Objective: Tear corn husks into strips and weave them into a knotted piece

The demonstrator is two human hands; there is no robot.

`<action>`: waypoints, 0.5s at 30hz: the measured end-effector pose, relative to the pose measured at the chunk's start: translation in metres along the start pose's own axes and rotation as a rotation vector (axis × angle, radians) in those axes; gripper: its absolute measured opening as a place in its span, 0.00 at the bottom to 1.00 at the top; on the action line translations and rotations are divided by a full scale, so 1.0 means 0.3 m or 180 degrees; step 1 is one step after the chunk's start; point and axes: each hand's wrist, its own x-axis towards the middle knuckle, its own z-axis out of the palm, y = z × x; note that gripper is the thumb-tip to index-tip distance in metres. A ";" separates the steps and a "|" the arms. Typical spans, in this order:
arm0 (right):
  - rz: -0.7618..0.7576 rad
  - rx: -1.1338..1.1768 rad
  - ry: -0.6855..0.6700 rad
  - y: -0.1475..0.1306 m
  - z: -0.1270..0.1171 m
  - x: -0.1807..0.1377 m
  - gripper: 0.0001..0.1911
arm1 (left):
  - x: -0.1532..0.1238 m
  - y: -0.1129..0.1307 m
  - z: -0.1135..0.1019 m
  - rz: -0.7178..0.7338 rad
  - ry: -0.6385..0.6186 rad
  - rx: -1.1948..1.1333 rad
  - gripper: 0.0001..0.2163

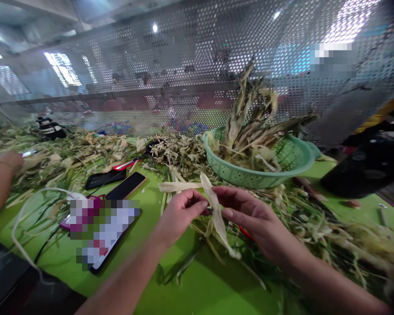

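Observation:
A pale strip of corn husk (219, 225) stands between my two hands above the green table (184, 293). My left hand (180, 212) is closed in a pinch, thumb against the fingers, at the strip's left side. From the other side, my right hand (256, 214) grips the husk between thumb and fingertips. Another pale husk piece (179, 187) lies just behind my left hand. Beneath the hands are loose stems and husk shreds (213, 249). Something red (246, 232) shows under my right hand, its shape mostly hidden.
A green plastic basket (246, 174) holds dry husks behind my hands. Left are a dark phone (126, 186), a phone with blurred screen (118, 234) and a white cable (18, 223). A black container (344, 177) stands right. Another person's hand (8, 162) works far left.

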 end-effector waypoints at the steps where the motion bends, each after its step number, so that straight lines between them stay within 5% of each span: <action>1: 0.0015 0.0001 -0.0002 0.003 0.004 0.000 0.21 | -0.001 0.000 0.005 0.0009 -0.0010 -0.0048 0.10; 5: -0.0118 -0.0292 -0.0047 0.007 0.012 -0.006 0.20 | -0.010 -0.004 0.024 -0.0105 -0.0028 -0.0328 0.11; 11: -0.0914 -0.1711 0.0079 -0.001 0.024 -0.020 0.18 | -0.017 -0.010 0.028 -0.0130 0.0060 -0.0392 0.16; 15: -0.0939 -0.1772 0.0148 0.004 0.029 -0.023 0.17 | -0.004 -0.020 0.027 -0.0115 0.0168 -0.0204 0.14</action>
